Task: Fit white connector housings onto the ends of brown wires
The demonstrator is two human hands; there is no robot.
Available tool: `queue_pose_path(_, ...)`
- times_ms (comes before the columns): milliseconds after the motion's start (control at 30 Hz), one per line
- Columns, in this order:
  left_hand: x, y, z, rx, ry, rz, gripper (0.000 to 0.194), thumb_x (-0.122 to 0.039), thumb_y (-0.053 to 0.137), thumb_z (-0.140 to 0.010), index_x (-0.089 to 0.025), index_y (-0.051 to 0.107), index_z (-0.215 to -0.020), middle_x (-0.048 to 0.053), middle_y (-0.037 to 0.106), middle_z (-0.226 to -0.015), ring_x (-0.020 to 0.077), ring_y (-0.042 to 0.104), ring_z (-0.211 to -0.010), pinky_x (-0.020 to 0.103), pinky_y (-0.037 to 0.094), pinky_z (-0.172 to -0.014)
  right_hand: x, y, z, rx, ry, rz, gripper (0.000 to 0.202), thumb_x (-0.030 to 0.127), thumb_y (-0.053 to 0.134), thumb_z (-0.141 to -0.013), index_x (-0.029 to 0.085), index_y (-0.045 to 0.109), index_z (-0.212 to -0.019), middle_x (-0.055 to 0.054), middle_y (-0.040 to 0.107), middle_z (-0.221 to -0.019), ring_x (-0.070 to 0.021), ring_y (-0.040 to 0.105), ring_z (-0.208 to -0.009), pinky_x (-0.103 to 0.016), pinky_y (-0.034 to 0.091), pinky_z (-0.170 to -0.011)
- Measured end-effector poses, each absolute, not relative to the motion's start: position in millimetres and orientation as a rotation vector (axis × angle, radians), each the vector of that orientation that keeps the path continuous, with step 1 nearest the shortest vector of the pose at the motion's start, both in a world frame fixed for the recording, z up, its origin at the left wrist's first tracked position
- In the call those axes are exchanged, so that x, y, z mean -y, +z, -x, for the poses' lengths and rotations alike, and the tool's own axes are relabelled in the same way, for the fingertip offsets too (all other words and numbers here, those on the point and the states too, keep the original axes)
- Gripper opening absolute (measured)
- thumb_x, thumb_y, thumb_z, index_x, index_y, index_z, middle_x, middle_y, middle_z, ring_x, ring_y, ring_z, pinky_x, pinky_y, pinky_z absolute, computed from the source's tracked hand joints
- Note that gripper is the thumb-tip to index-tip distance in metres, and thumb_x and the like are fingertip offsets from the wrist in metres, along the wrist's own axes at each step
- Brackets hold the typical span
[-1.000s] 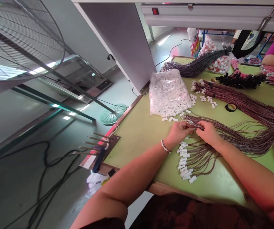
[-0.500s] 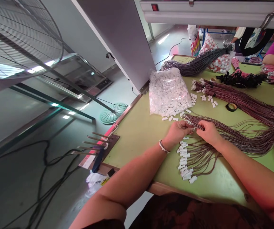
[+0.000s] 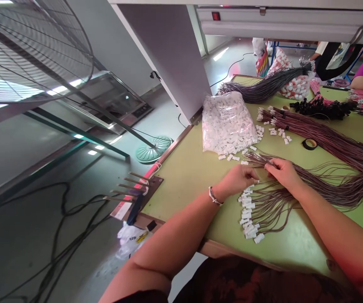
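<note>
One small white connector point(image 3: 256, 182) pinched at the fingertips of the left hand point(image 3: 238, 181), brown wires point(image 3: 264, 159) gripped between the closed fingers of the right hand point(image 3: 282, 173), row of wired connectors point(image 3: 247, 212) on the green surface point(image 3: 181, 168) just beside the left hand.

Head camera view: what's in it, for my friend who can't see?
A person's right hand holds brown wires at a green table; the left hand is close to a row of white plugs. Farther back are a bag of white plugs, a roll of tape and more wire bundles.
</note>
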State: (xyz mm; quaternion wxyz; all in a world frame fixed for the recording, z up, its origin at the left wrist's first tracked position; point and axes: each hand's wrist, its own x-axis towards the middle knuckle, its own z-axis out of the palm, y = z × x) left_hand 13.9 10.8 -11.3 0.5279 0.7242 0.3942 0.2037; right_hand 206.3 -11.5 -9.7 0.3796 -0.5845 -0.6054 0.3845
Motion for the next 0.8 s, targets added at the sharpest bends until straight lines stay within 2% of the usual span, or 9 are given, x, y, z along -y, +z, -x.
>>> queue_pose_path(100,6.4,0.7,-20.4,-0.794,0.28,-2.008,0.009,-0.016,0.063,-0.071,-0.014,0.071,-0.075,0.003,0.068,-0.074,0.0102,0.056,-0.062,0.021,0.044,-0.06,9.8,-1.5,-204.4,1.484,0.963,1.51,0.024,0.04,0.058,-0.075,0.017,0.063,-0.07,-0.001,0.059,-0.059,-0.0126,0.049,-0.055,-0.025,0.038,-0.054)
queue_pose_path(233,21.0,12.9,-23.4,-0.569,0.274,-2.162,0.011,-0.015,0.06,-0.075,-0.015,0.071,-0.074,0.004,0.069,-0.081,0.0124,0.059,-0.072,0.021,0.046,-0.069,8.5,10.5,-189.8,1.553,0.923,1.501,0.022,0.034,0.063,-0.071,0.018,0.066,-0.086,-0.002,0.066,-0.066,-0.014,0.054,-0.058,-0.026,0.043,-0.059)
queue_pose_path(333,6.1,15.9,-9.6,-0.453,0.259,-2.174,0.012,-0.015,0.06,-0.076,-0.016,0.072,-0.076,0.004,0.07,-0.082,0.0129,0.061,-0.074,0.021,0.047,-0.071,7.2,9.1,-183.9,1.504,1.027,1.513,0.022,0.037,0.061,-0.072,0.017,0.065,-0.08,-0.002,0.065,-0.063,-0.0122,0.051,-0.052,-0.025,0.041,-0.053)
queue_pose_path(367,-2.8,15.4,-3.4,-0.511,0.274,-2.188,0.015,-0.014,0.057,-0.078,-0.016,0.072,-0.079,0.004,0.07,-0.082,0.0129,0.061,-0.073,0.022,0.047,-0.071,6.6,6.6,-183.9,1.463,1.07,1.512,0.023,0.039,0.059,-0.073,0.017,0.064,-0.077,-0.001,0.064,-0.062,-0.0111,0.048,-0.049,-0.025,0.038,-0.05)
queue_pose_path(467,-28.9,8.2,9.4,-1.194,0.577,-2.251,0.026,-0.009,0.048,-0.079,-0.016,0.072,-0.084,0.007,0.068,-0.082,0.0172,0.06,-0.077,0.028,0.048,-0.074,5.2,-1.6,-186.0,1.392,1.052,1.512,0.023,0.04,0.058,-0.073,0.017,0.061,-0.072,0.0,0.06,-0.059,-0.0096,0.042,-0.048,-0.023,0.033,-0.048)
queue_pose_path(500,-35.0,4.5,10.2,-1.258,0.623,-2.271,0.027,-0.009,0.048,-0.079,-0.017,0.072,-0.089,0.008,0.067,-0.086,0.0182,0.061,-0.079,0.03,0.049,-0.076,5.1,-3.6,-186.4,1.395,1.014,1.517,0.022,0.039,0.058,-0.073,0.017,0.06,-0.071,0.001,0.058,-0.057,-0.0096,0.042,-0.049,-0.023,0.033,-0.048)
queue_pose_path(633,-41.8,-9.3,1.9,-1.186,0.572,-2.381,0.029,-0.01,0.046,-0.081,-0.018,0.071,-0.093,0.008,0.064,-0.092,0.0193,0.061,-0.086,0.03,0.049,-0.08,5.4,-6.9,-184.4,1.417,0.926,1.524,0.022,0.037,0.058,-0.07,0.016,0.058,-0.066,0.003,0.05,-0.054,-0.01,0.04,-0.051,-0.023,0.031,-0.05)
queue_pose_path(800,-39.1,-12.4,0.2,-1.349,0.428,-2.419,0.03,-0.013,0.044,-0.083,-0.018,0.071,-0.097,0.01,0.061,-0.088,0.0202,0.06,-0.08,0.031,0.049,-0.074,5.8,-7.1,-181.5,1.428,0.898,1.528,0.017,0.033,0.054,-0.065,0.016,0.057,-0.065,0.003,0.048,-0.055,-0.0103,0.039,-0.052,-0.023,0.03,-0.05)
